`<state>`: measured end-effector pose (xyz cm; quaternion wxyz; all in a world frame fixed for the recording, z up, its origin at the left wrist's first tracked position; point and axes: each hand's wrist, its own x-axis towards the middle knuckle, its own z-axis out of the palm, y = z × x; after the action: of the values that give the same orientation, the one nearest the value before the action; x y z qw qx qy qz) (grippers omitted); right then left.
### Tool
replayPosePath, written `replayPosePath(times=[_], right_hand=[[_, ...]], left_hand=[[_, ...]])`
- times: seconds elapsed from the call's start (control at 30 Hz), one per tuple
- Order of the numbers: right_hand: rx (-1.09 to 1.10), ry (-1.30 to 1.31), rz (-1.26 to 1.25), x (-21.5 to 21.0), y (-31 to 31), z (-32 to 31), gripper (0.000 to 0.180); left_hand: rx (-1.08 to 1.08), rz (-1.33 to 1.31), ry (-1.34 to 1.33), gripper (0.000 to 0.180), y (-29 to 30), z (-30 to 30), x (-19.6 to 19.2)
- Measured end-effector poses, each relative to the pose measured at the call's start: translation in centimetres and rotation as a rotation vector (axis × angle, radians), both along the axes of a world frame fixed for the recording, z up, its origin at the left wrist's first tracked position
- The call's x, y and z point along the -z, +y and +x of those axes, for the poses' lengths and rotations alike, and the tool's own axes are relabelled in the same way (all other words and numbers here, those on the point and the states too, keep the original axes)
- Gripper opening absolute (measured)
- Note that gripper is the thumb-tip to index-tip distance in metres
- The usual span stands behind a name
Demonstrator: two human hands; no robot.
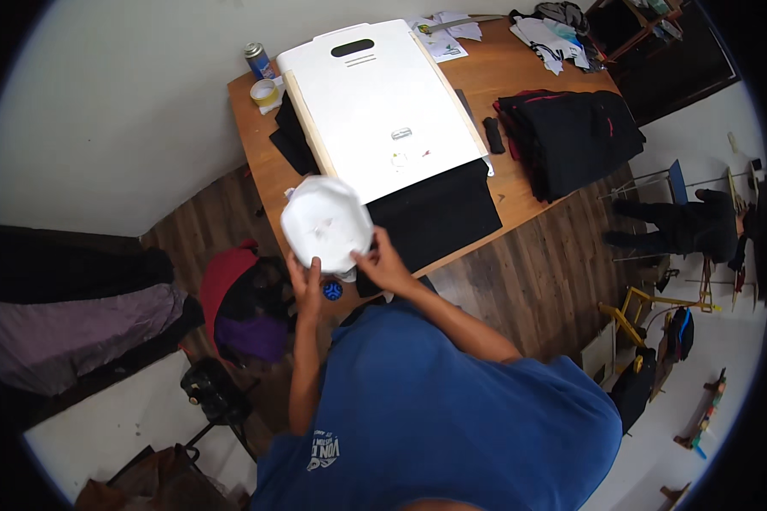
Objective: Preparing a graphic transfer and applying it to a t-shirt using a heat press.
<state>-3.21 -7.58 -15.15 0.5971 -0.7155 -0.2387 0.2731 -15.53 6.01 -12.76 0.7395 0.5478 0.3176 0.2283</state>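
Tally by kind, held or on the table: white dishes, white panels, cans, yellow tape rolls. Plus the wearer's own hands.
White dish: 1
White panel: 1
Can: 1
Yellow tape roll: 1
Left hand and right hand: 2
Total: 6

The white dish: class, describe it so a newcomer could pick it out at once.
Find the wooden table, then the slotted white panel on it. By the panel's near left corner, the left hand and right hand hold the dish. Unlike the panel, it is small, with a many-sided rim.
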Motion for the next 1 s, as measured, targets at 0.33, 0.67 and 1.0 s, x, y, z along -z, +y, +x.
replayPosePath(times=[0.33, 0.67, 1.0], right_hand=[[-0.293, 0.201, -0.249, 4.0, -4.0, -0.2, 0.048], [-0.229, 0.530, -0.129, 7.4, -2.5, 0.7, 0.037], [1.185, -0.156, -0.033, 7.9, -13.9, 10.6, 0.024]], left_hand=[[-0.219, -0.180, 0.249, 0.068, 1.0, -7.7, 8.5], [-0.138, 0.505, 0.589, 0.083, 0.7, -9.5, 11.9], [-0.021, 0.973, 0.443, 0.068, 0.4, -5.9, 0.8]])
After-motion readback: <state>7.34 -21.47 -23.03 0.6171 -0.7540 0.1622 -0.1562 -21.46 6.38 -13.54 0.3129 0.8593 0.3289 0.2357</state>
